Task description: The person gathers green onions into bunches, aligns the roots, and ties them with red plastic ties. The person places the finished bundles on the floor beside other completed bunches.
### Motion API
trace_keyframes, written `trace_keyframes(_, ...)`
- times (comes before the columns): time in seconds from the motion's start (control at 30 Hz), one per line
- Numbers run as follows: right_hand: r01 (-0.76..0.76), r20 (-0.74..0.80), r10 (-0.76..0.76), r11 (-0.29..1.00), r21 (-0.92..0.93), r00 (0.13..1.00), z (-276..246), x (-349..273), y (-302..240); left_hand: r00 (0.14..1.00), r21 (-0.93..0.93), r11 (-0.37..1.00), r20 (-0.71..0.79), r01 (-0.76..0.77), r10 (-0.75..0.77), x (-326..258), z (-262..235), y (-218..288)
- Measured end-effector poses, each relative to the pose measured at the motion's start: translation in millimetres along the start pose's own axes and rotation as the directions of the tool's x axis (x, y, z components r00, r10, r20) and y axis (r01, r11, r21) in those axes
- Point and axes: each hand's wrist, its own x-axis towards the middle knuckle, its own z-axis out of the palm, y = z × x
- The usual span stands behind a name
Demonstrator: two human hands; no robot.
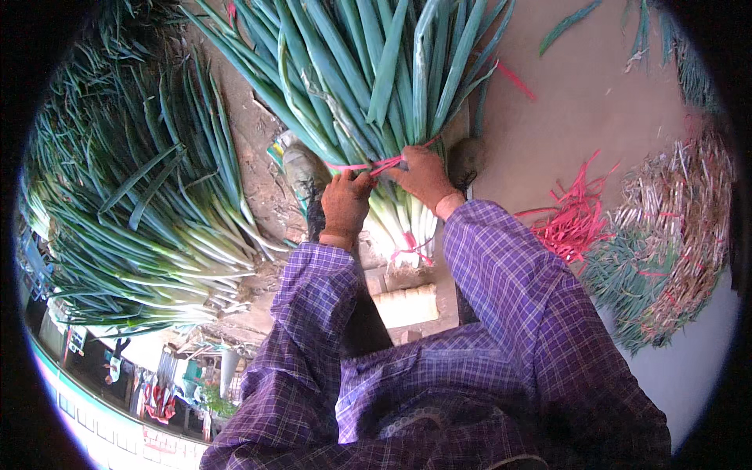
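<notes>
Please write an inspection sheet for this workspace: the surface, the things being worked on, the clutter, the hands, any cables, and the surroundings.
Surface: bare tan ground, with dirt near the onions.
Job's things: a bunch of green onions with white stalks; a pink strip wraps its middle, a second pink tie sits near the root end.
Clutter: a heap of loose pink strips; a round pile of trimmings; stray leaves.
Hands: left hand and right hand both pinch the pink strip at the bunch.
Cables: nothing seen.
Surroundings: a large stack of green onions at the person's left; purple checked sleeves.
</notes>
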Motion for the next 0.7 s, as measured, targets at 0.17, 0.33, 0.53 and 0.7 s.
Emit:
trace_keyframes(0.17,-0.107,-0.065,0.101,0.988,-0.108,0.993,17,1,-6,0.995,-0.290,0.956,-0.067,0.045,-0.067,5,19,-9)
trace_keyframes(0.33,-0.233,-0.165,0.187,0.913,-0.335,0.968,32,15,-16,0.994,-0.319,0.942,0.003,0.102,-0.107,35,37,-10)
trace_keyframes(0.53,-0.203,-0.129,0.167,0.904,-0.376,0.978,26,9,-11,0.832,-0.906,0.359,-0.014,0.225,-0.555,-1,35,-20)
trace_keyframes(0.7,-0.207,-0.118,0.173,0.893,-0.399,0.978,26,5,-18,0.720,-0.839,0.117,0.374,0.531,-0.585,-36,15,37)
